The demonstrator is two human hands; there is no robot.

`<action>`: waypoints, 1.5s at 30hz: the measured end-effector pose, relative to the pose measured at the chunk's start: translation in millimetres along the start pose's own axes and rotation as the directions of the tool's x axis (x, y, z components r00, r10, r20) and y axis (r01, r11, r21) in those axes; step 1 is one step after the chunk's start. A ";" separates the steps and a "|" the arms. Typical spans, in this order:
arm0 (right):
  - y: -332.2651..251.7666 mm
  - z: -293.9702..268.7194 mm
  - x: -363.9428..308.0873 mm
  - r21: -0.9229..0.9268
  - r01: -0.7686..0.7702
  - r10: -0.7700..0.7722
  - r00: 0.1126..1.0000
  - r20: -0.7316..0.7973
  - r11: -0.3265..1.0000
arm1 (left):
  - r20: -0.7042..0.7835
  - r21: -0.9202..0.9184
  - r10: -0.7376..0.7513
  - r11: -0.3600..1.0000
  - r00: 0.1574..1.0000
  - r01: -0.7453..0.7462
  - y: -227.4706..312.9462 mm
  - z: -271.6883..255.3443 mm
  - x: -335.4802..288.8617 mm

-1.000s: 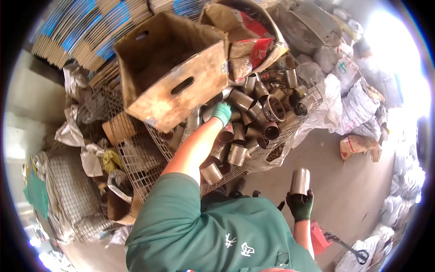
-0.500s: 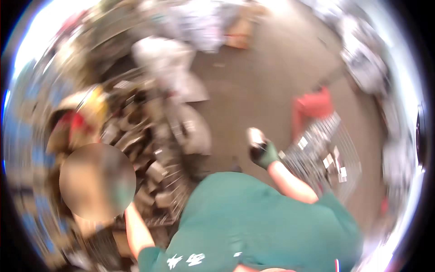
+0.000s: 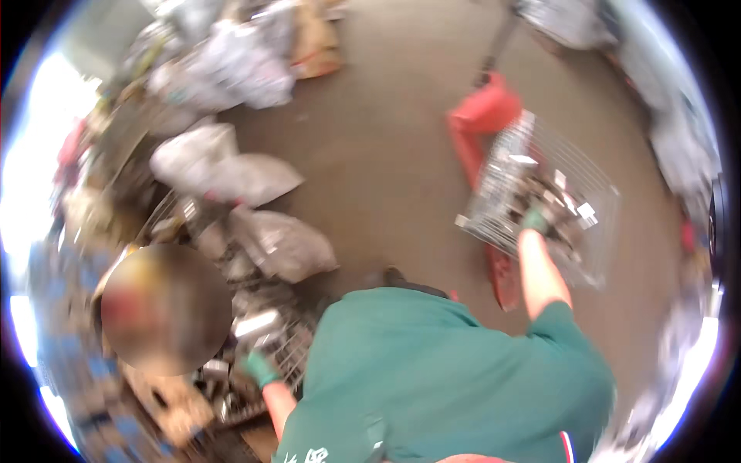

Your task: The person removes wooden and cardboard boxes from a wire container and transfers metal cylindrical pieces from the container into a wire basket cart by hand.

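My right hand, in a dark green glove, reaches into a wire mesh basket that holds several metal pieces. The basket rests on a red cart on the floor at the right. Motion blur hides whether the metal cylinder is still in this hand. My left hand, also in a green glove, stays low at the left on the edge of another wire basket of metal cylinders. Its grip is unclear. My green shirt fills the lower middle.
Grey filled bags and more bags lie on the brown floor beside the left basket. Stacked cardboard is at the lower left. A round blurred patch hides part of the left. More bags line the right edge.
The view has swung from the left basket toward the right. My right hand has carried the metal cylinder over to the wire basket on the red cart, while my left hand stayed at the left basket.
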State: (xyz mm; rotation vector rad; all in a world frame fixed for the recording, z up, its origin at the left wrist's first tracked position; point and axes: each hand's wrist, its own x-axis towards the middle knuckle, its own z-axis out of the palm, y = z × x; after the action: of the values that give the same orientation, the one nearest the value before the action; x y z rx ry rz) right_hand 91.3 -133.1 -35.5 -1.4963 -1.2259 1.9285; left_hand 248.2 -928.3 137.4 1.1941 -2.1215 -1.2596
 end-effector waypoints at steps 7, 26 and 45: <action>33.5 140.0 -221.2 -0.263 0.410 0.143 0.300 0.943 0.873 | 0.599 -0.039 0.324 0.925 0.732 -0.378 120.9 145.2 -52.1; 11.4 86.4 -87.9 -0.546 -0.245 0.532 0.710 0.462 0.801 | -0.193 0.426 0.189 0.900 0.963 -0.092 93.7 -85.5 72.6; 104.9 190.2 -386.0 -0.766 0.374 0.715 0.297 0.633 0.523 | -0.514 0.716 0.077 0.587 0.855 0.377 -73.8 -364.8 129.1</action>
State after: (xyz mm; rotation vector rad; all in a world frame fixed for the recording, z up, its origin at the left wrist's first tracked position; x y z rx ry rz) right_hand 68.1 -553.4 102.4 -0.4802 -3.0602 2.6954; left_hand 461.4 -1239.2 251.7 1.8406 -2.2039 0.1307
